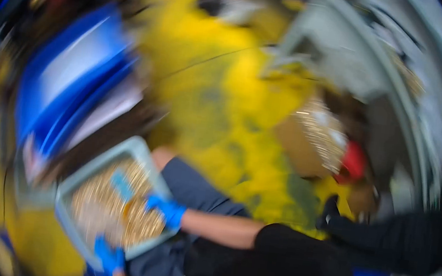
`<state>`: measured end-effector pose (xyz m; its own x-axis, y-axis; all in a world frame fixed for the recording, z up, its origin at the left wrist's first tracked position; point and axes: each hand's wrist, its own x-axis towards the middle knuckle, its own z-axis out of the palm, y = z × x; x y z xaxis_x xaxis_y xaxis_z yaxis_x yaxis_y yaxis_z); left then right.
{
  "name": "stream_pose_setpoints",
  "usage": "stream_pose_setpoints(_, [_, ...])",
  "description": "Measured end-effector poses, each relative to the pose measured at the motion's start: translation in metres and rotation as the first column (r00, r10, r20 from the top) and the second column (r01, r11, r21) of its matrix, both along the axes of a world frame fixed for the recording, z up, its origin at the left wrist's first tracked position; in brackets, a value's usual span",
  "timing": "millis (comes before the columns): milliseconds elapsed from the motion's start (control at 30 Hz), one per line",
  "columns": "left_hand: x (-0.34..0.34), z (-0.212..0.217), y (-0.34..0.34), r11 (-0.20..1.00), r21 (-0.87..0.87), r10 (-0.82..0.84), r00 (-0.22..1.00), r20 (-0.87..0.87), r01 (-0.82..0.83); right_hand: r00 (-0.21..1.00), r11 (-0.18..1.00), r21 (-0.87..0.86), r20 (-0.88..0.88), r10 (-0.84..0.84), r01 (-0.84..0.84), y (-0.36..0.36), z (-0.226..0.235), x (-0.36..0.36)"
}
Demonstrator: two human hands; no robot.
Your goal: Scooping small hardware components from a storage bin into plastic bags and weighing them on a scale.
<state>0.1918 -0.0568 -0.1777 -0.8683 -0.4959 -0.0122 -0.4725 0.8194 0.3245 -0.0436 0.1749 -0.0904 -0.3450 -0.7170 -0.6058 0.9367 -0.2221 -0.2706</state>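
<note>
A pale grey-green tray (pixel 73 181) lies tilted by my legs at the lower left. It is filled with many small gold-coloured pieces (pixel 147 221), streaked by motion. Among them show a turquoise item (pixel 122 184) and a curved orange item (pixel 127 208). My right hand (pixel 168 211), in a blue glove, reaches over the tray's side next to the orange item; blur hides whether its fingers hold anything. My left hand (pixel 110 257), also blue-gloved, is at the tray's lower edge, its fingers smeared. A whitish blurred patch (pixel 103 224) lies over the pieces beside it.
Blue bins (pixel 68 75) stand beyond the tray on the left. An open cardboard box (pixel 303 140) with shiny gold-coloured contents sits on the yellow floor (pixel 206 81), near a red item (pixel 353 162). A large grey bin (pixel 348 49) is behind. Another person's dark-trousered leg (pixel 385 235) is at right.
</note>
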Motion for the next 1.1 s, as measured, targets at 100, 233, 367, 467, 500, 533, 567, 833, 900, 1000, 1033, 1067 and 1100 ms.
stream_pose_setpoints(100, [-0.019, 0.081, 0.031, 0.924, -0.327, -0.227, 0.972, -0.057, 0.197, 0.927, 0.99, 0.138, -0.375, 0.018, 0.036, -0.017, -0.031, 0.019])
stream_pose_setpoints(233, [-0.041, 0.072, 0.018, 0.842, -0.363, -0.388, 0.916, 0.104, 0.398, 0.694, 0.98, 0.134, -0.72, -0.005, 0.145, -0.011, -0.055, 0.002])
stream_pose_setpoints(367, [-0.076, 0.059, 0.015, 0.966, 0.226, -0.092, 0.985, -0.146, 0.124, 0.669, 0.991, 0.02, -0.74, -0.074, 0.132, -0.035, -0.093, 0.004])
stream_pose_setpoints(467, [-0.039, 0.032, 0.013, 0.733, 0.64, 0.354, 0.933, -0.066, -0.232, 0.802, 0.999, -0.022, -0.595, -0.053, 0.049, -0.024, -0.052, 0.027])
stream_pose_setpoints(500, [-0.016, 0.029, 0.011, 0.598, 0.725, 0.506, 0.862, -0.01, -0.343, 0.852, 0.998, -0.014, -0.52, -0.065, 0.068, -0.021, -0.056, 0.027])
stream_pose_setpoints(533, [-0.016, -0.014, 0.012, 0.575, 0.675, 0.614, 0.789, 0.017, -0.462, 0.905, 0.999, -0.006, -0.423, -0.043, 0.045, -0.016, -0.036, 0.026])
stream_pose_setpoints(567, [-0.008, -0.046, 0.005, 0.701, 0.625, 0.5, 0.862, -0.087, -0.343, 0.937, 0.998, 0.065, -0.349, 0.002, 0.022, -0.005, -0.018, 0.019])
stream_pose_setpoints(833, [-0.08, 0.028, 0.073, 0.864, 0.374, 0.444, 0.861, -0.248, -0.338, 0.978, 0.998, 0.016, -0.198, 0.066, -0.065, 0.014, 0.0, -0.019])
stream_pose_setpoints(900, [-0.071, 0.028, 0.073, 0.85, 0.374, 0.476, 0.845, -0.244, -0.371, 0.982, 0.996, 0.019, -0.164, 0.091, -0.089, 0.011, -0.02, -0.013])
stream_pose_setpoints(1000, [-0.06, 0.025, 0.074, 0.837, 0.372, 0.506, 0.827, -0.244, -0.402, 0.982, 0.991, 0.079, -0.152, 0.115, -0.104, 0.001, -0.021, -0.001])
stream_pose_setpoints(1033, [-0.059, 0.024, 0.074, 0.839, 0.375, 0.503, 0.825, -0.257, -0.395, 0.977, 0.988, 0.103, -0.166, 0.13, -0.114, -0.001, -0.015, 0.002])
stream_pose_setpoints(1067, [-0.058, 0.023, 0.075, 0.835, 0.376, 0.511, 0.819, -0.261, -0.401, 0.973, 0.985, 0.125, -0.181, 0.144, -0.122, -0.003, -0.011, 0.005])
stream_pose_setpoints(1100, [-0.058, 0.023, 0.077, 0.802, 0.418, 0.544, 0.811, -0.216, -0.426, 0.967, 0.985, 0.133, -0.215, 0.141, -0.114, -0.003, -0.011, 0.009])
